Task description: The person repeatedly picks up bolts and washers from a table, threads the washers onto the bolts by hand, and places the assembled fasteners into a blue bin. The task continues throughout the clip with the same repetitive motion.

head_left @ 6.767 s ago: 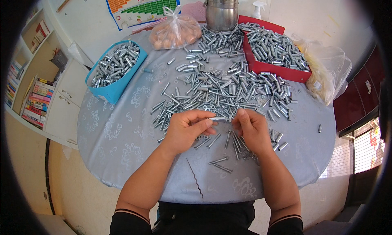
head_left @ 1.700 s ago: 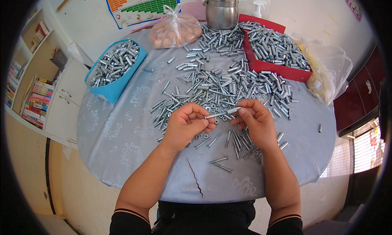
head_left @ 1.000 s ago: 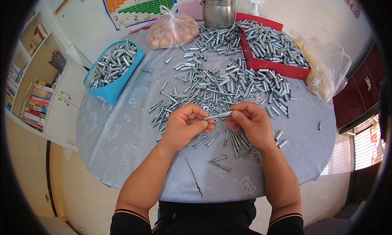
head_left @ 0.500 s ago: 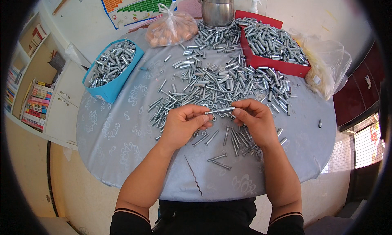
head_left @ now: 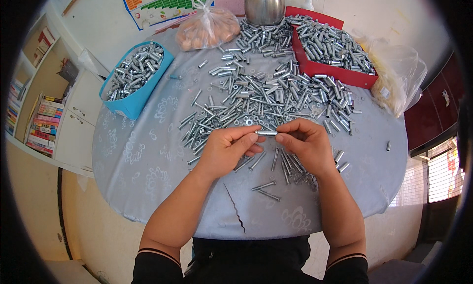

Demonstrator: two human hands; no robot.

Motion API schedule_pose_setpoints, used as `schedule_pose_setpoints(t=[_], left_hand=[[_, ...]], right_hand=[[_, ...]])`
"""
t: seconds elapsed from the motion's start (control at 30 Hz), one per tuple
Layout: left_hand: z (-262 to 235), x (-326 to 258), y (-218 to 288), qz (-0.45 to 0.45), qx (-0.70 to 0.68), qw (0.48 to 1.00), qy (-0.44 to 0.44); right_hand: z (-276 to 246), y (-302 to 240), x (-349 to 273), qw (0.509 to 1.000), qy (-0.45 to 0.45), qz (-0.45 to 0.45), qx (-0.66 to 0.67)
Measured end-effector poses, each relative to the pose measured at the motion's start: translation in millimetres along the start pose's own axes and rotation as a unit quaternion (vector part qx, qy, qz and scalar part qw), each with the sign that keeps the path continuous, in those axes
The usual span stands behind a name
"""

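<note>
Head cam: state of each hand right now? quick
Left hand: closed, fingertips pinching the left end of a short metal sleeve.
Right hand: closed, pinching the same sleeve's right end.

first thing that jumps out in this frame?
The sprawl of loose metal sleeves and bolts across the round table's grey cloth. At its near edge, the left hand and right hand pinch one metal sleeve between them; a blue tray and a red tray hold more.
</note>
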State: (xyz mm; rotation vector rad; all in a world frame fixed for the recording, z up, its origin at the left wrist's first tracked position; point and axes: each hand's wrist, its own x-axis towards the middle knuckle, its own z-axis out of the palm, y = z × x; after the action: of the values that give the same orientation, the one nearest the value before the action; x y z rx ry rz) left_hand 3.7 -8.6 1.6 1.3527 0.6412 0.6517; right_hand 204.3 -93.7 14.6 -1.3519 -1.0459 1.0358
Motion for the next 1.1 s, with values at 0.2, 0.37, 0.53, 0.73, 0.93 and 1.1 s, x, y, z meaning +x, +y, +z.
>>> schedule_pose_setpoints(t=[0.2,0.37,0.53,0.73,0.93,1.1], left_hand=[[2.7,-0.9,2.3,0.019,-0.049,0.999,0.003],[0.9,-0.4,1.0,0.037,-0.042,0.998,0.008],[0.5,-0.2,0.7,0.052,-0.006,0.998,0.032],[-5.0,3.0,1.8,0.067,-0.036,0.991,0.110],[-12.9,7.5,4.7,0.098,-0.025,0.969,0.224],[-17.9,7.4,6.3,0.115,-0.039,0.964,0.238]], right_hand=[[3.2,-2.0,-1.2,1.000,0.005,-0.009,0.001],[7.2,-1.6,-4.1,1.000,-0.008,-0.011,0.008],[10.0,-2.7,-2.5,1.000,-0.001,-0.015,0.000],[-3.4,0.7,1.8,0.995,0.049,-0.070,-0.059],[-2.6,14.5,10.3,0.881,0.019,-0.299,-0.366],[13.3,14.9,12.7,0.828,0.000,-0.290,-0.480]])
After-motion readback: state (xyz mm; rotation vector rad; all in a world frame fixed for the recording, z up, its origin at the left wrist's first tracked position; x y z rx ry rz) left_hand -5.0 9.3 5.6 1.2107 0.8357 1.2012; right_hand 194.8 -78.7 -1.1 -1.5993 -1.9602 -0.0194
